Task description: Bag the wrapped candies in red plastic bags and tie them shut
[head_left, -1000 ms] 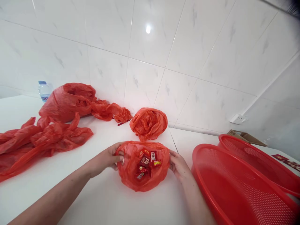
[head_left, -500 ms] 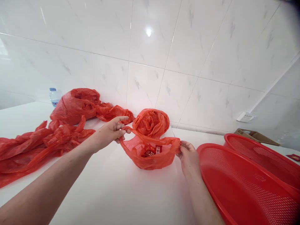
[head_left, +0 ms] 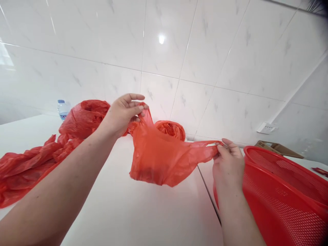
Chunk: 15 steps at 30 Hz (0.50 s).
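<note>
Red plastic bag (head_left: 161,157) pulled taut, left of the near mesh basket (head_left: 266,205)

The left hand (head_left: 123,114) pinches one handle between thumb and fingers, its index finger extended; it is the higher hand and the farther from the near mesh basket. The right hand (head_left: 229,167), overlapping that basket's left edge in view, pinches the other handle between thumb and fingertips, drawing it out sideways. The bag slants down from left to right, a darker patch showing through its lower part. Whether its base touches the white table (head_left: 115,208), I cannot tell.

Just behind the near mesh basket stands a second red basket (head_left: 284,171), with a cardboard box (head_left: 287,150) beyond. Well to the near mesh basket's left lie a crumpled red bag (head_left: 33,160), a bulging red bag (head_left: 84,118) and, farther back, a water bottle (head_left: 62,110).
</note>
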Available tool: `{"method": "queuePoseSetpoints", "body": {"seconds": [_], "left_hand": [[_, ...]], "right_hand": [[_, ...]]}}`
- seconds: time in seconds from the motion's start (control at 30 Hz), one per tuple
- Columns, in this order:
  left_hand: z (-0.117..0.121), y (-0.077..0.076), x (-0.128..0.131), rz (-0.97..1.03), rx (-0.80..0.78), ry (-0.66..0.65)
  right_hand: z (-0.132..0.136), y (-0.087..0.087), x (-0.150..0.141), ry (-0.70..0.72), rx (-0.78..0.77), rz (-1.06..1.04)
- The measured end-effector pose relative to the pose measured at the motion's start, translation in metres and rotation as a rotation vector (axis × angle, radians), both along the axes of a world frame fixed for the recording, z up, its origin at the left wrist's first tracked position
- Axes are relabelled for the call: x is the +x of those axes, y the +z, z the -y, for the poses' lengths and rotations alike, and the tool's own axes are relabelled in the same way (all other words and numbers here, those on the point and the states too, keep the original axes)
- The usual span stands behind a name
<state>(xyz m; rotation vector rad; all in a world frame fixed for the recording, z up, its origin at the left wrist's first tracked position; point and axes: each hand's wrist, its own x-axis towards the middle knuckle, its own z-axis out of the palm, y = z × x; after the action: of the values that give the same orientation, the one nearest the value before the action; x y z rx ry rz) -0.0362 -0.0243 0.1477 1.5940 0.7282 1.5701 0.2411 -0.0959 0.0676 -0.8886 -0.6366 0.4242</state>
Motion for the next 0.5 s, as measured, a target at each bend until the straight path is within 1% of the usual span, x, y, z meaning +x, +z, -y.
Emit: {"method": "queuePoseSetpoints", "body": {"seconds": [0.07, 0.13, 0.2, 0.27, 0.3, 0.37, 0.43, 0.47, 0.5], "left_hand": [[0.003, 0.008, 0.003, 0.044, 0.054, 0.009], [0.009, 0.012, 0.006, 0.011, 0.065, -0.014], [0.017, 0.010, 0.008, -0.050, 0.053, -0.039], [0.026, 0.000, 0.004, -0.139, 0.011, -0.058], [0.029, -0.007, -0.002, -0.187, -0.016, -0.054], [0.031, -0.028, -0.019, -0.275, -0.071, 0.000], [0.029, -0.056, -0.042, -0.306, -0.101, 0.135], [0.027, -0.071, -0.052, -0.302, -0.128, 0.181], [0.025, -0.087, -0.060, -0.277, -0.154, 0.199]], "right_hand": [[0.003, 0.003, 0.001, -0.071, 0.063, 0.039], [0.005, 0.005, 0.000, -0.097, 0.080, 0.071], [0.008, 0.003, -0.002, -0.091, 0.067, 0.091], [0.012, -0.009, -0.006, -0.030, 0.032, 0.097], [0.015, -0.018, -0.010, 0.021, 0.007, 0.098], [0.021, -0.044, -0.018, 0.138, -0.051, 0.113], [0.024, -0.074, -0.026, 0.251, -0.122, 0.158], [0.024, -0.086, -0.030, 0.304, -0.163, 0.178], [0.021, -0.097, -0.034, 0.337, -0.198, 0.174]]}}
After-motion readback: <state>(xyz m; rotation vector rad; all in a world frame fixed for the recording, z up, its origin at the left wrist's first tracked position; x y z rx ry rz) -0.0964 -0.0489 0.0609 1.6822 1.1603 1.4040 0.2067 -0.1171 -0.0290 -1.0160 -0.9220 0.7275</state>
